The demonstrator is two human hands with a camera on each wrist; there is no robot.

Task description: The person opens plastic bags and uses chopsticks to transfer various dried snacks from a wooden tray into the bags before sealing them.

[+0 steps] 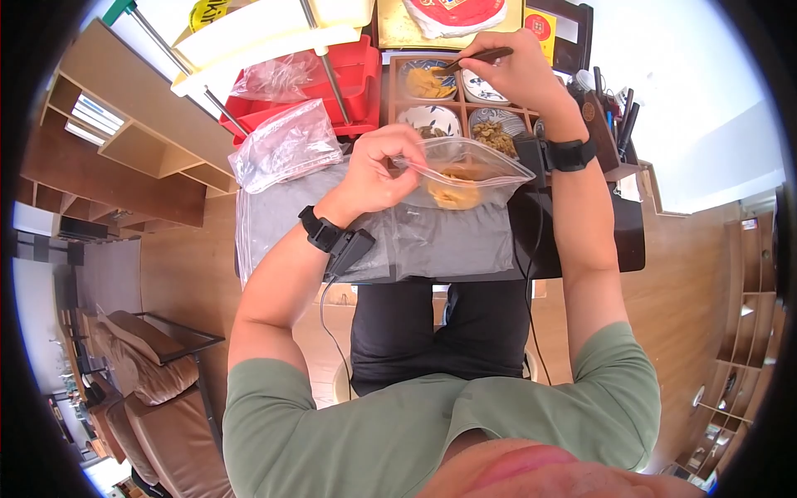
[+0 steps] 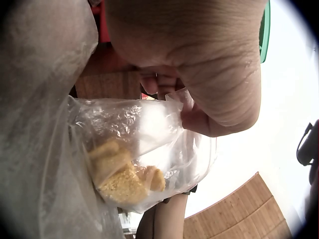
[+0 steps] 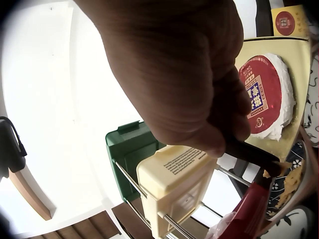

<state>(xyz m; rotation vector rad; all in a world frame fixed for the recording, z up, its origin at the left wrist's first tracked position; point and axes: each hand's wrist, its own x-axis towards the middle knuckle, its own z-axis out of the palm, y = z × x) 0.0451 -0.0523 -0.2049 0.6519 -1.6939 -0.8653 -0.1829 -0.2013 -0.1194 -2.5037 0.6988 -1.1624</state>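
My left hand [image 1: 378, 170] pinches the rim of a clear zip bag [image 1: 490, 173], whose mouth gapes; yellow-orange pieces [image 2: 122, 181] lie at its bottom. In my right hand [image 1: 527, 79] is a dark-handled utensil [image 3: 251, 153], gripped between thumb and fingers. Its tip is at the blue patterned bowl [image 1: 408, 76] of yellow pieces [image 1: 430, 83], in the back left compartment of a wooden divided tray [image 1: 465, 106]. Other bowls in the tray hold brown dried bits [image 1: 496, 137].
Left of the tray stand a red bin [image 1: 361, 79] and a cream bin [image 1: 241, 51] on metal rods. Empty clear bags [image 1: 286, 145] lie nearby. Behind is a red-wrapped disc [image 1: 461, 12]; pens [image 1: 627, 124] stand at right.
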